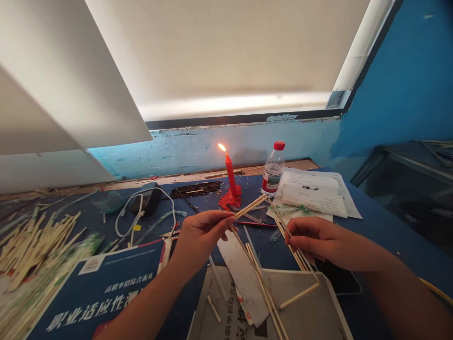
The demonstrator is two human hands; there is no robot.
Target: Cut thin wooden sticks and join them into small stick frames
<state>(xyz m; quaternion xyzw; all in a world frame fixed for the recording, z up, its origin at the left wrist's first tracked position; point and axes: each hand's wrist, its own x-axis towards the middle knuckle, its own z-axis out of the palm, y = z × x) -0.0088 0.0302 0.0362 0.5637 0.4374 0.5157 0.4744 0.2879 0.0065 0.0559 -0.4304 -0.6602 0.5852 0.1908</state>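
Observation:
My left hand [203,238] pinches thin wooden sticks [250,206] between thumb and fingers, pointing up and to the right. My right hand [320,243] closes on another thin wooden stick [277,213], whose far tip meets or nearly meets the left ones. Beyond them a lit red candle [230,177] stands upright in a clump of red wax [226,202]. More sticks [264,288] lie below my hands across a grey printed book or folder [304,316] and a white paper strip [242,276]. A short stick piece [299,296] rests on the same grey surface.
A water bottle [273,174] with a red cap stands right of the candle, beside papers [318,191]. Dark sticks [196,189] lie behind. At left are a white cable [122,217], a blue book [106,293] and a pile of sticks [38,245]. A phone [338,277] lies under my right hand.

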